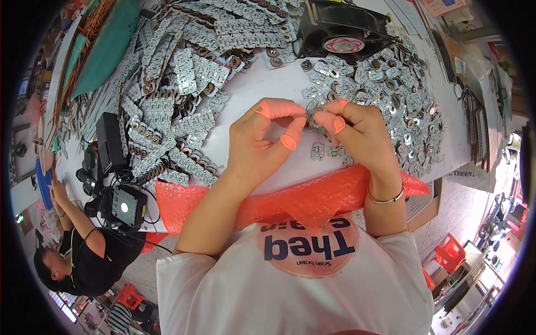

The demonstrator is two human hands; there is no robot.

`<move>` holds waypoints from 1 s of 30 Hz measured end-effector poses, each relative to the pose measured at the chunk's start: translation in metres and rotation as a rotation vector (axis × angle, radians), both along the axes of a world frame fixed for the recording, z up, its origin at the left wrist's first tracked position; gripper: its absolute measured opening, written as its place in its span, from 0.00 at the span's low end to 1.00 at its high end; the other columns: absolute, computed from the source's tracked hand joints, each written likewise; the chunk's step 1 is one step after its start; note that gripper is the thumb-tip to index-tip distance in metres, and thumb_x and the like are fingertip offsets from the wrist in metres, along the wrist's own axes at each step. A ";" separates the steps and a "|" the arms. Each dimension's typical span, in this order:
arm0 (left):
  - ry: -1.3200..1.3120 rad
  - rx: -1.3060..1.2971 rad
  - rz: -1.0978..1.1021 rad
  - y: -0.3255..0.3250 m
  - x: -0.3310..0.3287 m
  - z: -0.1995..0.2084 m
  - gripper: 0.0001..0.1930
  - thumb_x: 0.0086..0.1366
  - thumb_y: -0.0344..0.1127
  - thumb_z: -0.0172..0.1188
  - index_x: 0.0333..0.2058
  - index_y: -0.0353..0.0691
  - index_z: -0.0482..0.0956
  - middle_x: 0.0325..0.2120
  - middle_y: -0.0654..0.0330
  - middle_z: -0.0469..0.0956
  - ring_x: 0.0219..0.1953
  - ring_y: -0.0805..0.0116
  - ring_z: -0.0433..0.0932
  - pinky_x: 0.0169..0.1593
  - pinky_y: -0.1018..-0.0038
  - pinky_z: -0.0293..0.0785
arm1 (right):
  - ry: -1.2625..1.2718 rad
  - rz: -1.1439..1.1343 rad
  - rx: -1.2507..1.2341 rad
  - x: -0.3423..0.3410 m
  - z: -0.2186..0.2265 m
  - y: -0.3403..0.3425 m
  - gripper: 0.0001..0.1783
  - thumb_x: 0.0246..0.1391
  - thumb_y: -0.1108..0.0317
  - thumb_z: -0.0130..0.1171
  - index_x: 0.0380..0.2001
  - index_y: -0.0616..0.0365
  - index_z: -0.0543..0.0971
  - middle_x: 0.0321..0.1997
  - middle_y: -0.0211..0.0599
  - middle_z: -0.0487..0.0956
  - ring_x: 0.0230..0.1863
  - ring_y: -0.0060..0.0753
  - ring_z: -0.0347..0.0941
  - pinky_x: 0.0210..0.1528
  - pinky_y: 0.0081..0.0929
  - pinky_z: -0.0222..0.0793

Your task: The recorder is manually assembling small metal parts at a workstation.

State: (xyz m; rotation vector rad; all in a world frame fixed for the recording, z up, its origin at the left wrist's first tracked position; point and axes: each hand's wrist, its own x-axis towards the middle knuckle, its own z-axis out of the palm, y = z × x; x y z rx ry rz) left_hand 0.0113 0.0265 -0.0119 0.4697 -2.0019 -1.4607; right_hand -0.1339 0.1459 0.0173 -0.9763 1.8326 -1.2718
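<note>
Both my hands are raised over the middle of the white table (268,84), orange finger cots on thumbs and forefingers. My left hand (259,137) is closed in a pinch, its fingertips at the near side of a small silvery circuit board (311,106). From the other side, my right hand (360,128) pinches the same board between thumb and forefinger. The fingers cover much of it, so its details are hidden. Just below the fingertips, a single loose small board (317,151) lies on the table, with a few more beside it under my right hand.
Joined strips of boards (184,72) are heaped at the left; loose boards (402,100) pile up at the right. A black fan (343,33) stands at the back. Red plastic wrap (301,195) lines the front edge. Black devices with cables (125,204) and another person (84,251) are at the left.
</note>
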 end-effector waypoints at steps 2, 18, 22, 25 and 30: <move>0.066 0.004 0.019 0.001 -0.002 0.001 0.08 0.55 0.23 0.61 0.35 0.35 0.77 0.32 0.58 0.78 0.32 0.70 0.79 0.36 0.78 0.76 | 0.080 0.032 -0.003 -0.006 -0.010 0.003 0.08 0.55 0.70 0.58 0.31 0.64 0.81 0.16 0.27 0.73 0.16 0.12 0.62 0.18 0.13 0.56; 0.103 0.645 -0.262 0.000 0.001 0.010 0.11 0.62 0.25 0.57 0.44 0.36 0.75 0.37 0.61 0.75 0.40 0.73 0.78 0.33 0.81 0.74 | -0.383 -0.122 -0.027 0.004 0.004 -0.001 0.08 0.56 0.67 0.59 0.29 0.61 0.79 0.14 0.21 0.67 0.12 0.10 0.57 0.15 0.11 0.49; 0.020 0.712 -0.298 -0.004 0.005 0.014 0.11 0.63 0.27 0.56 0.44 0.36 0.75 0.36 0.61 0.76 0.38 0.72 0.78 0.35 0.78 0.75 | -0.414 -0.070 0.007 0.006 0.001 -0.001 0.09 0.57 0.66 0.58 0.29 0.60 0.77 0.16 0.19 0.65 0.12 0.08 0.55 0.14 0.10 0.47; 0.087 0.720 -0.236 0.003 0.001 0.014 0.11 0.62 0.27 0.58 0.44 0.35 0.74 0.36 0.60 0.76 0.37 0.71 0.77 0.37 0.77 0.75 | -0.456 -0.060 0.025 0.007 0.002 -0.003 0.09 0.57 0.65 0.58 0.29 0.60 0.76 0.18 0.19 0.66 0.13 0.08 0.55 0.14 0.11 0.47; 0.136 0.163 -0.090 0.006 -0.004 0.003 0.12 0.57 0.27 0.64 0.39 0.35 0.72 0.33 0.59 0.78 0.32 0.70 0.80 0.37 0.76 0.77 | -0.540 -0.212 -0.056 0.013 0.003 -0.008 0.08 0.58 0.66 0.57 0.30 0.60 0.76 0.18 0.19 0.66 0.14 0.09 0.55 0.14 0.11 0.47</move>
